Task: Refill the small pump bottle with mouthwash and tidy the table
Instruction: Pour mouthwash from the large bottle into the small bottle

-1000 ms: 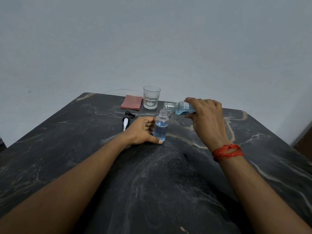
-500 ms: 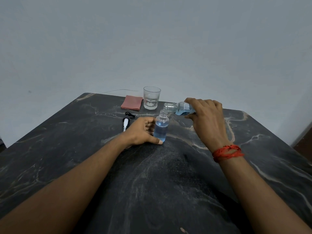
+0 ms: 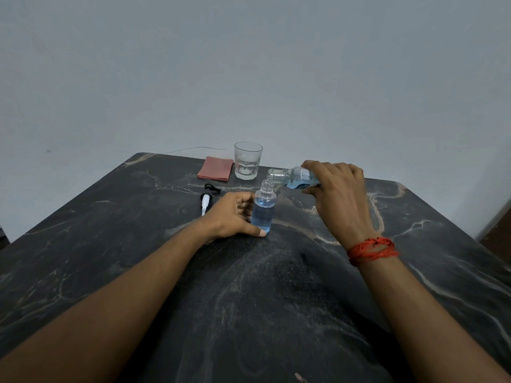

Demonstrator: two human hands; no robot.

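Over small bottle (image 3: 263, 210) — right hand (image 3: 341, 199) tipping mouthwash bottle (image 3: 293, 178); left hand (image 3: 231, 217) steadying.

The small pump bottle (image 3: 263, 210) stands upright and uncapped at table centre, mostly full of blue liquid. The mouthwash bottle (image 3: 293, 176) lies tipped sideways at its 1 o'clock, mouth over the neck. The pump head (image 3: 206, 201) lies flat at 9 o'clock.

A clear glass (image 3: 248, 161) stands just beside a folded pink cloth (image 3: 216, 168).

Two bare forearms are showing, with no sleeves reaching into view. The person is wearing several loops of red thread (image 3: 372, 250) wound around the right wrist. The left hand (image 3: 231, 217) and right hand (image 3: 341, 197) are showing no rings.
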